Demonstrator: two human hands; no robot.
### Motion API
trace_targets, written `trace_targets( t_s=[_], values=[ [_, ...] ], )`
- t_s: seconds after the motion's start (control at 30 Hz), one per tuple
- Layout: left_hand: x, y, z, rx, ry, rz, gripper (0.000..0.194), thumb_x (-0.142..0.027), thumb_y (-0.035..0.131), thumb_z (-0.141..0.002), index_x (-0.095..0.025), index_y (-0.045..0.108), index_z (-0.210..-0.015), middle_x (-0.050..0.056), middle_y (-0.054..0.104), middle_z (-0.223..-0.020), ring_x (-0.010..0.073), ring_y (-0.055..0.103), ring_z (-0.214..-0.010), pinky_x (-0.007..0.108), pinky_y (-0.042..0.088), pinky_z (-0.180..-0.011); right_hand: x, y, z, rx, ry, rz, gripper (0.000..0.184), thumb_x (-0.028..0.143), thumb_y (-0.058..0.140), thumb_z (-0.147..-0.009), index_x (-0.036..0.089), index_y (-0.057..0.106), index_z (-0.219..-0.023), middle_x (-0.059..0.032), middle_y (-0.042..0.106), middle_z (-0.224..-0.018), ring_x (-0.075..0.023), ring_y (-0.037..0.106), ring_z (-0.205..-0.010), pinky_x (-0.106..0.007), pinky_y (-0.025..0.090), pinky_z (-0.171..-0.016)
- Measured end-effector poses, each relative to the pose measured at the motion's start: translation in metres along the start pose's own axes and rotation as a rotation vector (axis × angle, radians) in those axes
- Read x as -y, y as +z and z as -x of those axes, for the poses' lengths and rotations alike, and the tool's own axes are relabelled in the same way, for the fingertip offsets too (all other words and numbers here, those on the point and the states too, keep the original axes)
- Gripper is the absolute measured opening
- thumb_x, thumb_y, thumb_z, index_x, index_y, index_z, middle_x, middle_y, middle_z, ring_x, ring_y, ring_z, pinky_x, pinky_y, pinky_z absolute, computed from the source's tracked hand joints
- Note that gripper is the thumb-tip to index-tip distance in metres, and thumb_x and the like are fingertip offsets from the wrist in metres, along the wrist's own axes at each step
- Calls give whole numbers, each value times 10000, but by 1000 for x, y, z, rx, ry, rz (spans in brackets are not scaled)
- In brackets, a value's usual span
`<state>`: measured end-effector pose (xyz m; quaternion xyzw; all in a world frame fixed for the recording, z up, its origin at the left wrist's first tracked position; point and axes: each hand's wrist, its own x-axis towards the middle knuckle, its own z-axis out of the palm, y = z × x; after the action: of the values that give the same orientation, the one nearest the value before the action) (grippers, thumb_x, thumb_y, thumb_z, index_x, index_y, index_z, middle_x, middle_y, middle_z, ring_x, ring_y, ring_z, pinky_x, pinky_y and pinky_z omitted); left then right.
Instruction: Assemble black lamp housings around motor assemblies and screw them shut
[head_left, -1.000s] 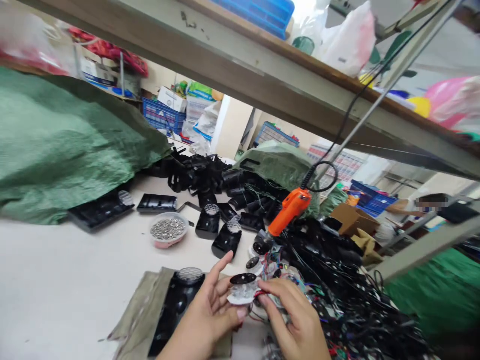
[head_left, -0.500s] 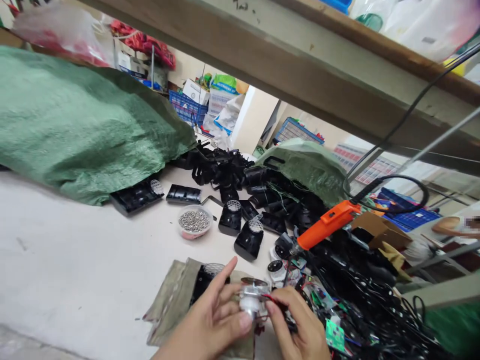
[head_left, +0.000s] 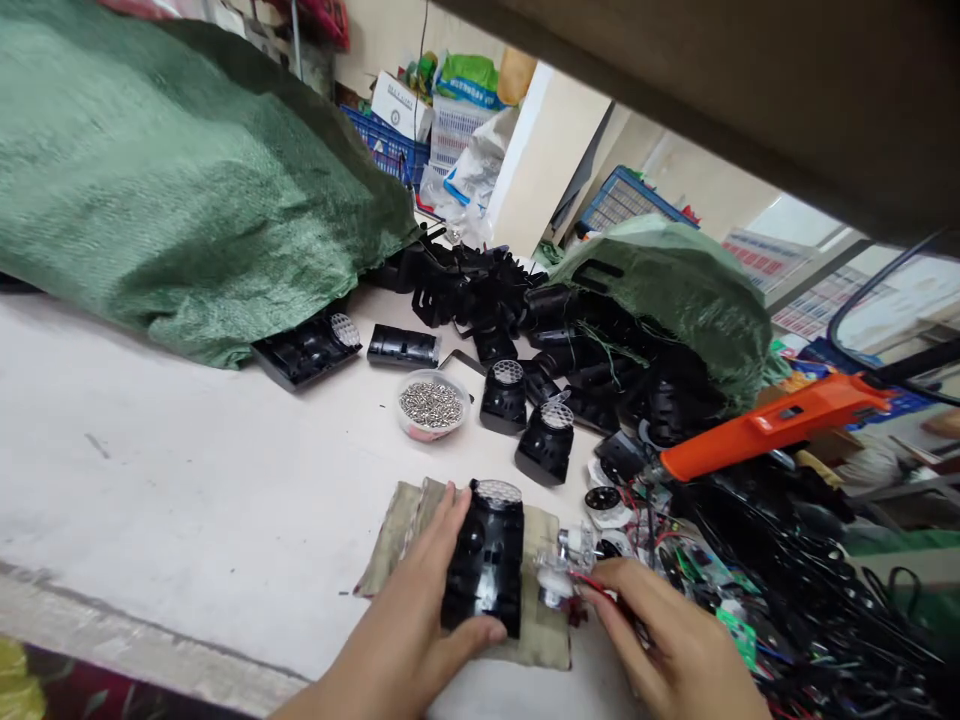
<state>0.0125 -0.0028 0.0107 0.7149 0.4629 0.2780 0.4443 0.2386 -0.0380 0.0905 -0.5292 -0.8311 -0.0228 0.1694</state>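
A black plastic housing half [head_left: 491, 560] with a honeycomb mesh at its far end lies on a folded olive cloth [head_left: 547, 640]. My left hand [head_left: 409, 625] grips it, fingers along the left side and thumb at the near edge. Just right of the housing, my right hand [head_left: 667, 630] pinches the red wires of a small motor assembly [head_left: 559, 570] with clear plastic and white parts. An orange electric screwdriver [head_left: 772, 425] hangs at the right, apart from both hands. Beyond the cloth sits a round tub of small metal screws [head_left: 431, 405].
More black housings [head_left: 546, 445] stand past the cloth, before a heap of black parts [head_left: 472, 280]. A large green woven sack [head_left: 187, 180] lies at left, another [head_left: 667, 270] at back right. Wires and green circuit boards [head_left: 736, 635] crowd the right. A beam [head_left: 750, 90] crosses overhead.
My left hand has left the motor assembly and now grips the black housing. The motor assembly has moved right in my right hand. The camera view has tilted downward.
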Motion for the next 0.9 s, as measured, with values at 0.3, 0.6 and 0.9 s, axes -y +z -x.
trace_targets(
  t_s=[0.3,0.6,0.9],
  values=[
    [8,5,-5,-57,-26,183,980,-276,709,-705,-177,130,-1489,141,293,-1517,305,310,-1372,516,249,-1111,23,24,-44,205,30,-81,149,210,415,-936,225,548,-871,-3,619,-753,-146,616,-632,-249,488,-562],
    [10,2,-8,-34,-24,223,936,-322,695,-721,-155,175,-1482,148,289,-1515,302,283,-1384,508,222,-1120,16,29,-45,241,-43,-42,150,214,405,-948,212,543,-887,-10,611,-752,-148,611,-641,-249,477,-573],
    [3,-4,-10,17,-59,236,919,-300,674,-725,-174,170,-1483,136,270,-1523,289,250,-1398,524,195,-1124,15,25,-55,223,-75,-36,152,216,408,-945,215,543,-877,-3,617,-724,-155,610,-605,-256,462,-540]
  ],
)
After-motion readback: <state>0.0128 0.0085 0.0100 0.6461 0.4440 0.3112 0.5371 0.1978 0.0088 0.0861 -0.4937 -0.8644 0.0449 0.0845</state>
